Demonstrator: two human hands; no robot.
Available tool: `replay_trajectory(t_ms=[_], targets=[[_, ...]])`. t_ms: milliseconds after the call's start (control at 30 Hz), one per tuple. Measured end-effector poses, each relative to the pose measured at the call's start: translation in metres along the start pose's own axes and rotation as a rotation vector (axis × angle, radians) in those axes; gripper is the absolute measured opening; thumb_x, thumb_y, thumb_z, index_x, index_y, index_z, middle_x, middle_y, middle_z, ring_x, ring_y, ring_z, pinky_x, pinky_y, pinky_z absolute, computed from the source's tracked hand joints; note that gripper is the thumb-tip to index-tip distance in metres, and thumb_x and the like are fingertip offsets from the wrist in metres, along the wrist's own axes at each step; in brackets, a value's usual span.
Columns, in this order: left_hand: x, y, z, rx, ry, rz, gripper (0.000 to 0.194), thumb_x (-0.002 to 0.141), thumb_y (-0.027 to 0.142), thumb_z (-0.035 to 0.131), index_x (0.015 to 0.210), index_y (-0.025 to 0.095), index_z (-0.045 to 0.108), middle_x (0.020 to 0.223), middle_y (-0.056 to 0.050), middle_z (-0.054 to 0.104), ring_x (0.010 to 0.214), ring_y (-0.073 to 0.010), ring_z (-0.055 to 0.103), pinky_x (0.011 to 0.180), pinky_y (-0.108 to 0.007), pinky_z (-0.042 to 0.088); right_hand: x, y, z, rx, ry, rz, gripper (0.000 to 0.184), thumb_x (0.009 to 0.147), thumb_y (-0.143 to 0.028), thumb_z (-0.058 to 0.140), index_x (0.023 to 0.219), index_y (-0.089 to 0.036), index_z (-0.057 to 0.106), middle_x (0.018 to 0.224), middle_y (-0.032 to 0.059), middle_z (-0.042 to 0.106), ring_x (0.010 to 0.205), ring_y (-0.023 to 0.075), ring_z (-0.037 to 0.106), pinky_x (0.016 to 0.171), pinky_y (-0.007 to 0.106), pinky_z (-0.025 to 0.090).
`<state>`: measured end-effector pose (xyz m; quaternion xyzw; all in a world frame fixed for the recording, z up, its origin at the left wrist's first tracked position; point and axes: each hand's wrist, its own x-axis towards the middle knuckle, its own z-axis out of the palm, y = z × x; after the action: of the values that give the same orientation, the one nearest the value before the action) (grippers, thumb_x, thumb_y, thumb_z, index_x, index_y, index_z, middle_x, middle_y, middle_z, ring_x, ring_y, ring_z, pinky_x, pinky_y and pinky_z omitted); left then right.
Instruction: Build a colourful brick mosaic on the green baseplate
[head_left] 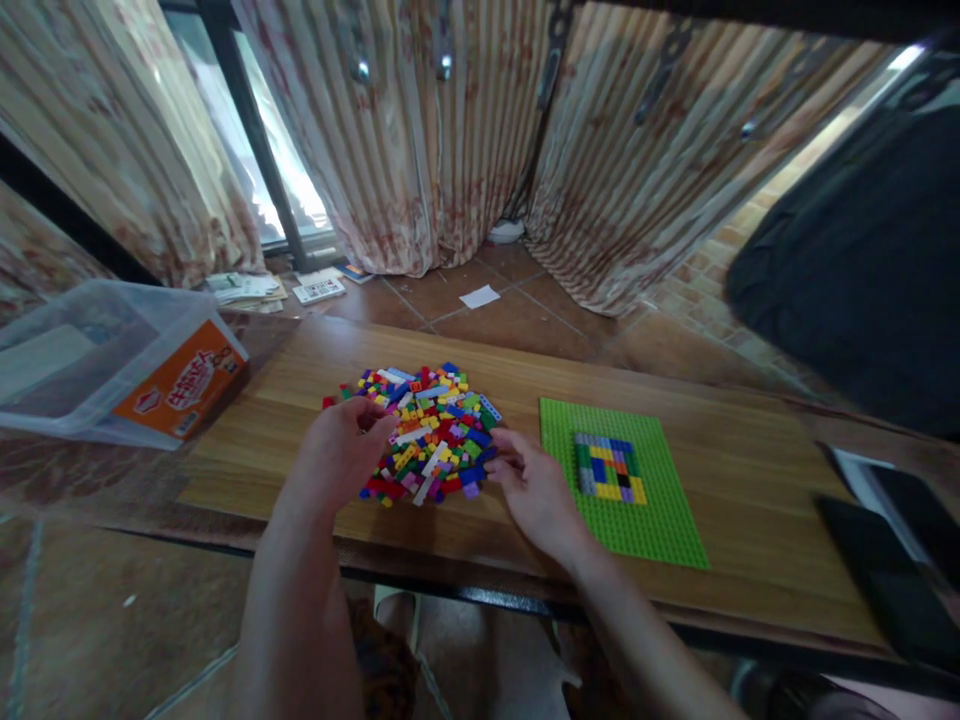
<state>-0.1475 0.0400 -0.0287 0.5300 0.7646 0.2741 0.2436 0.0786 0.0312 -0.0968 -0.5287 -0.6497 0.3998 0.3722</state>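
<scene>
A loose heap of small coloured toy bricks (427, 430) lies on the wooden table. Over its left side is my left hand (349, 445), thumb and fingers curled together; whatever they hold is too hidden to make out. My right hand (536, 490) reaches the heap's right edge, its fingers closed at a dark blue brick (489, 456). To the right of that hand lies a green studded baseplate (667, 500). On the baseplate sits a flat, roughly square block of joined bricks (609, 468) in grey, blue, yellow, green, purple and black. Neither hand touches the baseplate.
A clear plastic bin (97, 400) with an orange label stands at the table's left end. Dark flat devices (885, 570) lie at the right end of the table (757, 520). Papers (247, 288) are on the floor before striped curtains (390, 150).
</scene>
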Motion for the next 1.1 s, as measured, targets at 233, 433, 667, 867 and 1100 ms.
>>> replay_trajectory(t_ms=[233,433,667,867,1100], targets=[[0.0,0.015,0.02,-0.029,0.064,0.103,0.02,0.076,0.038,0.058,0.079,0.02,0.068,0.071,-0.004,0.071,0.066,-0.0208,0.063,0.059,-0.027,0.043,-0.022,0.0,-0.012,0.021,0.102,-0.088,0.029,0.086,-0.013,0.05,0.111,-0.018,0.064,0.1,0.0087,0.066,0.083,0.0172,0.067,0.072,0.031,0.057],[-0.012,0.055,0.048,-0.089,0.116,0.257,0.019,0.08,0.035,0.055,0.076,0.019,0.066,0.066,-0.001,0.067,0.062,-0.0172,0.061,0.061,-0.026,0.044,-0.037,-0.016,-0.02,-0.012,0.093,-0.212,0.025,0.089,-0.011,0.048,0.104,-0.019,0.067,0.096,0.0072,0.067,0.088,0.0164,0.064,0.08,0.028,0.052],[-0.032,0.084,0.077,-0.121,0.072,0.375,0.02,0.083,0.031,0.052,0.071,0.019,0.062,0.064,0.0,0.064,0.06,-0.0146,0.056,0.061,-0.024,0.042,-0.049,-0.012,-0.038,-0.116,0.067,-0.262,0.025,0.091,-0.012,0.046,0.097,-0.02,0.069,0.089,0.0057,0.066,0.082,0.0159,0.064,0.074,0.027,0.05],[-0.043,0.091,0.09,-0.086,0.036,0.423,0.018,0.083,0.028,0.051,0.071,0.019,0.061,0.065,0.0,0.063,0.06,-0.0135,0.055,0.06,-0.024,0.04,-0.061,-0.008,-0.05,-0.208,-0.022,-0.266,0.026,0.092,-0.011,0.044,0.093,-0.02,0.069,0.088,0.0054,0.066,0.082,0.0156,0.064,0.075,0.026,0.05],[-0.026,0.071,0.076,-0.17,0.172,0.33,0.02,0.083,0.032,0.054,0.074,0.018,0.065,0.064,0.0,0.063,0.061,-0.0137,0.057,0.058,-0.023,0.042,-0.064,0.0,-0.052,-0.357,-0.106,-0.278,0.023,0.092,-0.011,0.047,0.085,-0.02,0.068,0.08,0.0033,0.065,0.072,0.0155,0.062,0.066,0.025,0.046]])
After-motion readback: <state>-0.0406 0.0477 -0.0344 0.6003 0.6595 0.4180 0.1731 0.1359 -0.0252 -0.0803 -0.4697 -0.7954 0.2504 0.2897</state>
